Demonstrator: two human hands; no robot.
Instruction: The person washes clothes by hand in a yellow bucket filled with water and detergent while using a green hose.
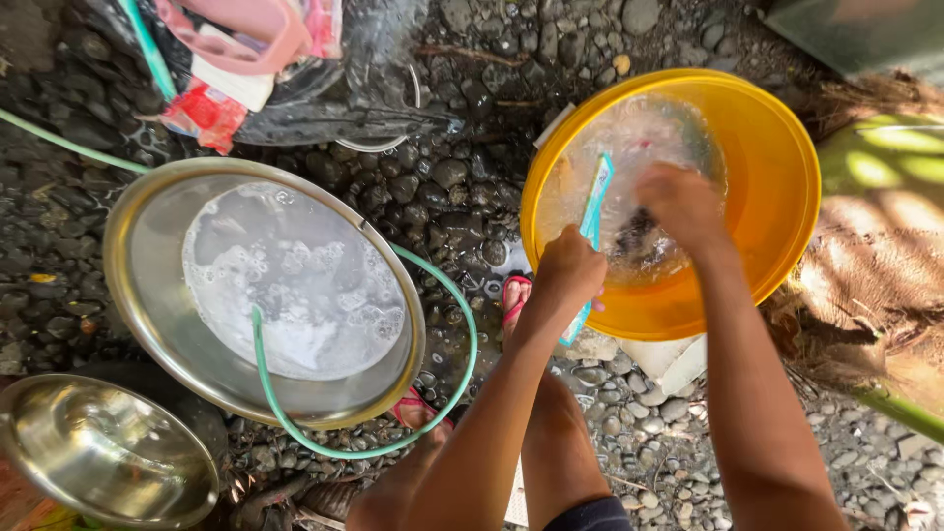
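Washing by hand over a yellow basin (777, 187) on wet stones

Left hand (570, 267) grips a teal brush (596, 202); right hand (681, 205) clutches a dark item (634, 234) in the suds, apparently mid-scrub; a hose (295, 423) lies in the foamy steel basin (138, 295) nearby.

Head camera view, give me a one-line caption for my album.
Left hand holds a teal brush while right hand scrubs something dark in a soapy yellow basin, beside a steel basin.
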